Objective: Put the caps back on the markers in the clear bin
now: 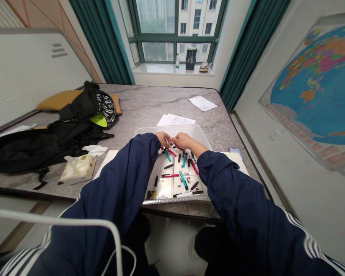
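Both hands meet over the far part of a translucent plastic bin. My left hand has its fingers curled in a pinch, and my right hand is closed with its fingertips close to the left ones. Small pieces show between and under the fingers, too small to name. Below them in the bin lie a blue pen part, a red pen part, a black cap, a white-and-black pen and several similar pieces, scattered flat.
Papers lie behind the bin, with another sheet farther back. At left are a tissue pack, a black backpack and a patterned cap. A white cable crosses the lower left. The table's edge runs in front.
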A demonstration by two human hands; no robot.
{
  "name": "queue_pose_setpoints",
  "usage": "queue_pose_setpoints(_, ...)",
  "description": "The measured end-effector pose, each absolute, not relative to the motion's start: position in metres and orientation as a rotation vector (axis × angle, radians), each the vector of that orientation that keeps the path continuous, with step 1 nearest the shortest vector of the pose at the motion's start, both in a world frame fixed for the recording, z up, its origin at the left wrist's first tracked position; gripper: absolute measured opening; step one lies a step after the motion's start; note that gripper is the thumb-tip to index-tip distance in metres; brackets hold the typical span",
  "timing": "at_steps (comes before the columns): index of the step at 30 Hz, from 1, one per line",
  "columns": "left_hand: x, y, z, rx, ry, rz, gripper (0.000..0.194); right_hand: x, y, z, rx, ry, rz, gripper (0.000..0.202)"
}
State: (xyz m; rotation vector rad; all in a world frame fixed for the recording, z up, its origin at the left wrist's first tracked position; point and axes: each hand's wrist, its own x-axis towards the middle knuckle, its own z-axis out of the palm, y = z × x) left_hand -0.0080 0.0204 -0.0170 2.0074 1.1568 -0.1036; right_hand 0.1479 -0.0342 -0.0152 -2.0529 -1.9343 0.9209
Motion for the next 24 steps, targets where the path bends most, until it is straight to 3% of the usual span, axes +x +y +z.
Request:
queue_pose_setpoints(3,-0.008,0.021,-0.018,1.988,1.166,-0.091,0.02,0.149,-0.032,-0.018,-2.021,-1.87,0.974,0.053)
queue_pose_setpoints(9,-0.007,0.022,-0.019,1.969,1.179,-0.121,0.021,0.149,-0.033,-0.021,-1.934,-1.854,1.083,0.037)
queue_pose_setpoints(16,-0.006,0.02,-0.014,1.992,1.198,-0.099,0.024,0.151,-0.033,-0.018,-2.007,-1.855,1.05,0.059)
queue_pose_setpoints(24,-0.009,0.027,-0.02,1.979,1.157,-0.094,0.033,0.147,-0.039,-0.008,-1.946,-1.838,1.077,0.027)
